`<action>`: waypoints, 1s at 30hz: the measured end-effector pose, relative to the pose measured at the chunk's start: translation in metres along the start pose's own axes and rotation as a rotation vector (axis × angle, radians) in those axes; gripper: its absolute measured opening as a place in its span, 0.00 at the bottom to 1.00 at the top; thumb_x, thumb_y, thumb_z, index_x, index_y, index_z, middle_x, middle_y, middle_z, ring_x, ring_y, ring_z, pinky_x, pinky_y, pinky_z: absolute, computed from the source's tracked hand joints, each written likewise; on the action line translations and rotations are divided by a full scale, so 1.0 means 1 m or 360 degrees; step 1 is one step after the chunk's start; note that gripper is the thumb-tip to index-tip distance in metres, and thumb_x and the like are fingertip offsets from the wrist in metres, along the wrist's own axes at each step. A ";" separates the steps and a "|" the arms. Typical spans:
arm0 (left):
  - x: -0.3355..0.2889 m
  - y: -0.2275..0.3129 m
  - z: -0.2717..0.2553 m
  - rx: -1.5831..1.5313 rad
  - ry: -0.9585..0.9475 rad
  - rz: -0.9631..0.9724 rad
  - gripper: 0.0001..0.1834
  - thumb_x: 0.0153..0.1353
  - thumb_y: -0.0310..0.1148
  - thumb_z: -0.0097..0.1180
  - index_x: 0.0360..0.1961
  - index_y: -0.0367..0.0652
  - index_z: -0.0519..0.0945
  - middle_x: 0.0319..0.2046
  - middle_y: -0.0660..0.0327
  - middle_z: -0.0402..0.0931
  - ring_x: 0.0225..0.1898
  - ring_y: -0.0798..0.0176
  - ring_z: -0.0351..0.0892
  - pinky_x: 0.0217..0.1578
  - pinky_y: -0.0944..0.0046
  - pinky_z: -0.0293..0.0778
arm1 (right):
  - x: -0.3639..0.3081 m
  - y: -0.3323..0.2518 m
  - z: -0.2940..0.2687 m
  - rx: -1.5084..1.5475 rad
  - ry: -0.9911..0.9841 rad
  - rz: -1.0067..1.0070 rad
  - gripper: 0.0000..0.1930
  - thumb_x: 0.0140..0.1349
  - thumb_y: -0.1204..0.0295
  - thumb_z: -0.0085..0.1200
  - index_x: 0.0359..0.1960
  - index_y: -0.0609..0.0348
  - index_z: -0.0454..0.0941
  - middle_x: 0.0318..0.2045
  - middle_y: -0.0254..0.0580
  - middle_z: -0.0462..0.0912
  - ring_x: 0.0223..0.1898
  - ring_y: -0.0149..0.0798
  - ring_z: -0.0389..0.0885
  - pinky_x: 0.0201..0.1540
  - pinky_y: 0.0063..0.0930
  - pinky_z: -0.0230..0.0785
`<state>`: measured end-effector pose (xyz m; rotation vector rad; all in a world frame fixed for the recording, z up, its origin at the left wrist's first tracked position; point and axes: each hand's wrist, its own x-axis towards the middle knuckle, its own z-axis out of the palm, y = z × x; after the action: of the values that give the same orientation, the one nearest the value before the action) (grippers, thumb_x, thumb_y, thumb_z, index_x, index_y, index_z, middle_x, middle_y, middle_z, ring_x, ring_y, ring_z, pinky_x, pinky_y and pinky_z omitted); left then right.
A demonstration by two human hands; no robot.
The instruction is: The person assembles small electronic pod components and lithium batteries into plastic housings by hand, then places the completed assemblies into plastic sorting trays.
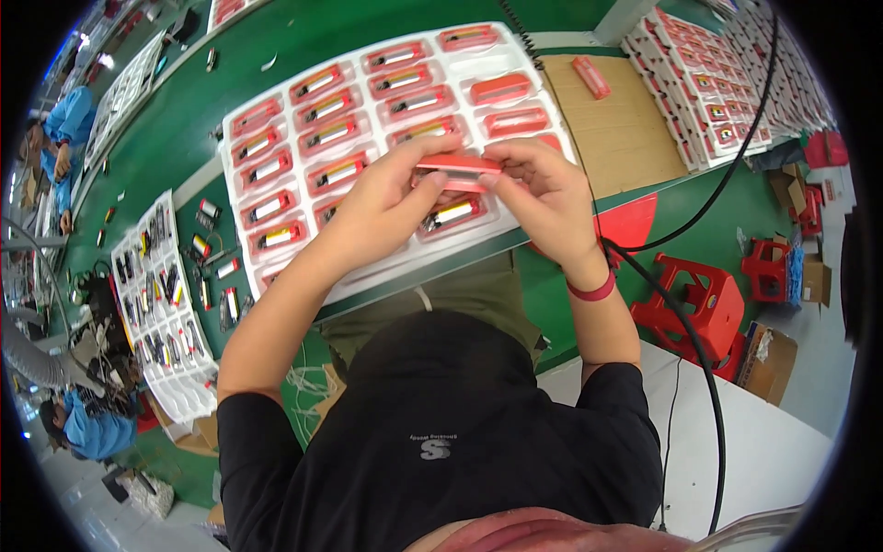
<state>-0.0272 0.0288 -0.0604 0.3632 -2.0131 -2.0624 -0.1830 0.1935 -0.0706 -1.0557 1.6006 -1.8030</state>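
Observation:
A red rectangular plastic casing (460, 164) with a dark strip along one side is held level above the tray. My left hand (395, 193) is closed on its left end, with the thumb along the near side. On the other end, the fingers and thumb of my right hand (544, 193) pinch the casing. Beneath both hands lies a white moulded tray (476, 66) with rows of compartments. Many of these hold red casings with a white and yellow cylindrical part inside, such as the filled casing (452, 215) just below my hands. Several plain red casings (501, 88) occupy the right column.
Right of the tray, a cardboard sheet (616, 129) carries one loose red casing (591, 77). Stacked filled trays (699, 87) stand beyond it. A smaller parts tray (156, 294) is at left, near loose cylinders. Black cables (685, 317) hang at right by red stools (694, 299). Co-workers sit far left.

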 end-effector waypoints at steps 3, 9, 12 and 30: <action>0.001 0.017 -0.013 0.0844 -0.0021 0.0271 0.19 0.71 0.28 0.53 0.61 0.36 0.76 0.53 0.48 0.80 0.52 0.50 0.83 0.54 0.56 0.77 | 0.004 -0.021 0.000 -0.0870 -0.0077 -0.0546 0.17 0.59 0.81 0.64 0.51 0.64 0.84 0.46 0.48 0.86 0.46 0.40 0.86 0.49 0.29 0.78; 0.010 0.019 -0.006 0.1133 0.0098 0.0619 0.17 0.66 0.23 0.55 0.56 0.36 0.77 0.52 0.48 0.79 0.54 0.44 0.80 0.53 0.52 0.77 | 0.016 -0.010 0.002 -0.0947 -0.0052 -0.0761 0.17 0.59 0.82 0.61 0.51 0.65 0.82 0.44 0.51 0.86 0.44 0.49 0.86 0.46 0.35 0.79; 0.017 0.026 -0.004 0.1169 0.0133 0.0719 0.18 0.65 0.21 0.55 0.56 0.36 0.76 0.51 0.48 0.79 0.54 0.44 0.80 0.52 0.51 0.77 | 0.020 -0.014 -0.001 -0.1015 0.0014 -0.0917 0.15 0.60 0.81 0.60 0.50 0.65 0.82 0.43 0.50 0.85 0.42 0.50 0.86 0.45 0.37 0.79; 0.164 -0.011 -0.037 0.1224 0.0363 0.0650 0.13 0.66 0.35 0.59 0.43 0.39 0.89 0.39 0.47 0.83 0.41 0.44 0.83 0.46 0.49 0.78 | 0.233 0.026 -0.112 -0.1376 0.0192 -0.0506 0.15 0.70 0.66 0.57 0.53 0.60 0.83 0.46 0.42 0.86 0.45 0.35 0.84 0.50 0.28 0.75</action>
<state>-0.1692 -0.0616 -0.0741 0.2618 -2.4008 -0.9190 -0.4097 0.0702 -0.0460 -1.6596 2.4970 -1.3462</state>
